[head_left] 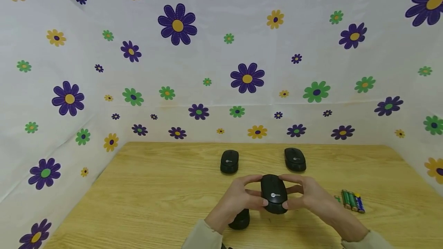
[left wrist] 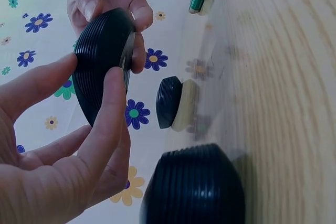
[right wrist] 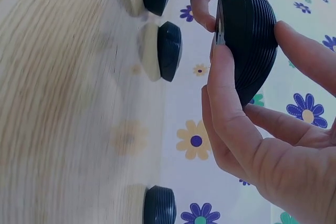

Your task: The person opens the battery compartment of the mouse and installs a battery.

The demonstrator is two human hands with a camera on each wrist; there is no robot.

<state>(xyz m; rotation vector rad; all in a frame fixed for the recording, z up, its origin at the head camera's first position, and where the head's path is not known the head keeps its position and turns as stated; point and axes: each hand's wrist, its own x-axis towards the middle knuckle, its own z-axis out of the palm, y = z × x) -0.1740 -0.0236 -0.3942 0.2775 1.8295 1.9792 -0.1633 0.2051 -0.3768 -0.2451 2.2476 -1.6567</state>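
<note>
A black computer mouse [head_left: 273, 191] is held up off the table between both hands, its logo side toward the head camera. On its left side, my left hand [head_left: 240, 196] pinches it with thumb and fingers. From the right, my right hand [head_left: 311, 197] grips the opposite edge the same way. The wrist views show the ridged sides of this mouse [left wrist: 102, 51], with fingertips on its top and underside. Partly hidden behind my left hand, another black mouse [head_left: 240, 220] rests on the table.
Two more black mice, one left [head_left: 230, 161] and one right [head_left: 295, 159], stand farther back on the wooden table [head_left: 166, 187]. Several green batteries [head_left: 349, 200] and a blue one [head_left: 359, 203] lie to the right. A flowered cloth [head_left: 207, 57] encloses the back and sides.
</note>
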